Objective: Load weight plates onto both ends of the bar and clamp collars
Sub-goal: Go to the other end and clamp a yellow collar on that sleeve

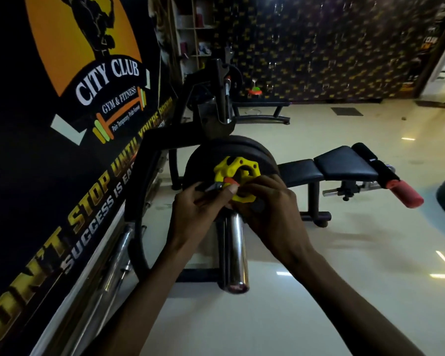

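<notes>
A chrome bar sleeve (237, 253) points toward me, its end near the frame's middle. Black weight plates (242, 150) sit on it against the rack. A yellow collar (233, 170) with a red-tipped lever (230, 181) sits around the sleeve against the outer plate. My left hand (201, 209) grips the collar's lever from the left, thumb on top. From the right, my right hand (270, 209) holds the collar's lower side. The fingers hide the collar's lower half.
A black banner wall (62, 150) with gold lettering runs along the left. Black rack tubing (144, 181) curves beside the plates. A padded bench (344, 165) with a red roller (406, 194) stands to the right on a glossy cream floor (319, 291).
</notes>
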The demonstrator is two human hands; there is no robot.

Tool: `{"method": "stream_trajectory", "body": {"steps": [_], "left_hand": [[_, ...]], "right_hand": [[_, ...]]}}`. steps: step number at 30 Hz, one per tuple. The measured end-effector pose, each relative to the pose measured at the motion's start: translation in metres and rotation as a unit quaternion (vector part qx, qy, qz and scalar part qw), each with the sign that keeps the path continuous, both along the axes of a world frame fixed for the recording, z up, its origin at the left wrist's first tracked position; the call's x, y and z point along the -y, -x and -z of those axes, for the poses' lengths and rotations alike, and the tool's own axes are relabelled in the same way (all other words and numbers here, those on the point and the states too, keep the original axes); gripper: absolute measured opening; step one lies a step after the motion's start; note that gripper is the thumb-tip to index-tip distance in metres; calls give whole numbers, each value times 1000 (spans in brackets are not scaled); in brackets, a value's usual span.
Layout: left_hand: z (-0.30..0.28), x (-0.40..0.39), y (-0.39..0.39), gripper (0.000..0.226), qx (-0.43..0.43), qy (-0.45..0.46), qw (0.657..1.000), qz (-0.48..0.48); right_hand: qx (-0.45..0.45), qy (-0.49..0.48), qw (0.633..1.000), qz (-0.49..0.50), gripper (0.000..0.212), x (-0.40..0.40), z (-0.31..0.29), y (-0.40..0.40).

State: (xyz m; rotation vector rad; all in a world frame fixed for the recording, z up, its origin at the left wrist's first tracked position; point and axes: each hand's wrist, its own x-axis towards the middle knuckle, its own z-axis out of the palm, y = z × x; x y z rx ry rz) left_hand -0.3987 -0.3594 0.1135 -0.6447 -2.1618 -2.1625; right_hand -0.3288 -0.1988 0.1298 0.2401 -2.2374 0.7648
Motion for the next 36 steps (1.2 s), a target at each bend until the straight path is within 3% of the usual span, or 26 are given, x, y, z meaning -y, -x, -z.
{"method": "stream_trajectory", "body": {"steps": [5, 7, 11, 16, 24, 30, 36], "left_hand": [[26, 20, -41, 41, 21, 1, 1000, 6], [37, 26, -61, 44, 45, 7, 999, 7], [54, 38, -92, 46, 83, 42, 995, 28], [63, 51, -114, 45, 114, 61, 991, 43], [92, 57, -128, 35, 127, 45, 991, -5], [108, 62, -126, 53, 124, 51, 991, 13], [118, 64, -120, 54, 109, 69, 991, 29]], "right_hand": [[13, 201, 976, -79, 29, -7, 19, -47], [48, 237, 967, -80, 36, -13, 30, -62], [172, 258, 943, -122, 52, -16, 52, -84], [231, 249, 926, -163, 42, -9, 69, -103], [251, 272, 918, -143, 42, 4, 100, -122], [255, 280, 918, -121, 54, 10, 117, -122], [233, 278, 928, -83, 59, 13, 122, -118]]}}
